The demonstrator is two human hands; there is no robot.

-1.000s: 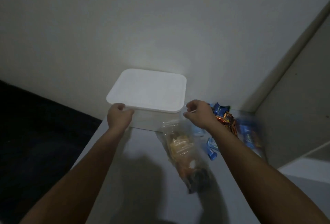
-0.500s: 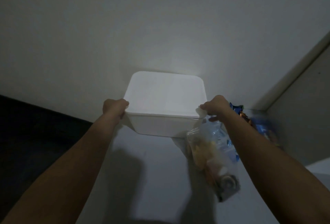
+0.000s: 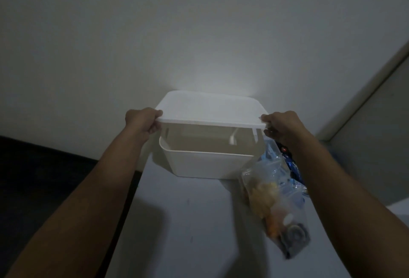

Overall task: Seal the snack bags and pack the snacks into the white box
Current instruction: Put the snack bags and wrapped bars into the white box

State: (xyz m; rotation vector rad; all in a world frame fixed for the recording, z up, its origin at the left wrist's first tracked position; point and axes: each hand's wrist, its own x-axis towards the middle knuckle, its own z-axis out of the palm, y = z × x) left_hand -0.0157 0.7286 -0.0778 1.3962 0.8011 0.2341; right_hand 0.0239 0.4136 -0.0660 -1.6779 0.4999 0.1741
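Dark flooring (image 3: pixel 44 178) fills the far left, below a pale wall (image 3: pixel 177 34). Next comes our left hand (image 3: pixel 141 120), its fingers (image 3: pixel 155 112) curled over the left edge of the white lid (image 3: pixel 210 109), with the thumb tucked under that edge. We hold the lid level and clear of the white box (image 3: pixel 208 164), which stands open on the pale counter (image 3: pixel 177 222) against the wall; a gap shows between the lid and the box rim, and the box's inner walls are visible through it. Our right hand (image 3: pixel 281 125) grips the lid's right edge in the same way, fingers (image 3: pixel 266 117) clamped on it from above and below. Just right of the box, a clear snack bag (image 3: pixel 272 206) lies on the counter with yellow and orange pieces inside and a dark round item at its near end; whether its top is sealed, we cannot tell. Blue-wrapped snacks (image 3: pixel 292 167) lie behind that bag, partly hidden by our right forearm. A grey wall panel (image 3: pixel 376 122) closes the right side.
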